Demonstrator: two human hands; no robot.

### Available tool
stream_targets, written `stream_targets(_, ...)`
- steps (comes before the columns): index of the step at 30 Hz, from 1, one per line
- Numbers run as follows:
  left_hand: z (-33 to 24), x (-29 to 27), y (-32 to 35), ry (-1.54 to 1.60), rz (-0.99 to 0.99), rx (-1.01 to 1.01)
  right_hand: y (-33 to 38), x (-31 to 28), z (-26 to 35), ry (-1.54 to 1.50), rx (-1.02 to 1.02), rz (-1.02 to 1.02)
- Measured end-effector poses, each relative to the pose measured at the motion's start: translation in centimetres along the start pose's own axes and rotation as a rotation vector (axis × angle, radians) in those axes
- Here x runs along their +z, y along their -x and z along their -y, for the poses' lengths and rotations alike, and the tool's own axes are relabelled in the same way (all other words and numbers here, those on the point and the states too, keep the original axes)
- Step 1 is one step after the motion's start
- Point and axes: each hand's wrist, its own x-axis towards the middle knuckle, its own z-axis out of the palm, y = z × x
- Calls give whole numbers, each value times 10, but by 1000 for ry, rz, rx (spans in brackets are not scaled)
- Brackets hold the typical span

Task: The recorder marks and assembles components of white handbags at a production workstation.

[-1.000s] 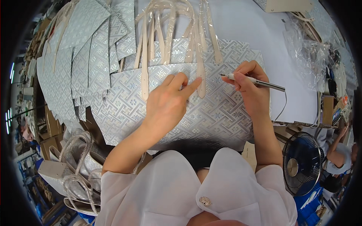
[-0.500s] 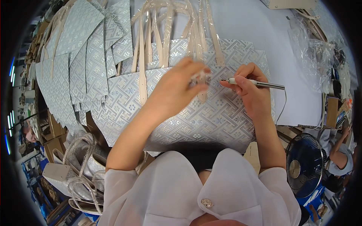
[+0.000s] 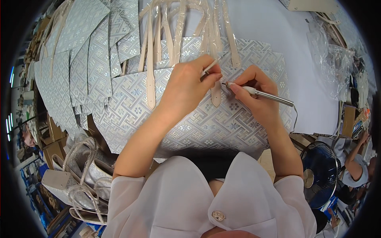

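Note:
A silver patterned bag panel [image 3: 206, 127] lies flat on the table in front of me, with beige straps wrapped in clear film. My left hand [image 3: 190, 89] pinches the strap [image 3: 215, 93] near the panel's top edge, thumb and forefinger closed on it. My right hand [image 3: 254, 97] grips a thin metal pen-like tool [image 3: 270, 96] with a cord trailing from its back end. The tool's tip touches the strap just beside my left fingertips.
Several more patterned panels [image 3: 79, 67] are stacked in a fan to the left. A white table surface [image 3: 270, 27] extends behind. Clear plastic wrap [image 3: 337, 59] lies at right. A blue fan [image 3: 317, 174] stands lower right, and finished silver bags [image 3: 75, 178] lower left. Another person [image 3: 357, 158] sits at far right.
My left hand has moved up and right from lying flat on the panel to pinching the strap. The right hand with the tool has stayed at nearly the same spot.

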Motion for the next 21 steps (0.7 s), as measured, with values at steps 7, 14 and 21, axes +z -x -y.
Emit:
stream_targets(7, 3, -2, -2, 184, -6, -37, 0, 1, -3, 79, -5, 25)
stream_targets(14, 2, -1, -3, 205, -5, -57, 1, 0, -4, 84, -6, 32)
stream_targets(21, 5, -1, -5, 254, 2, -57, 2, 0, -2, 81, -3, 30)
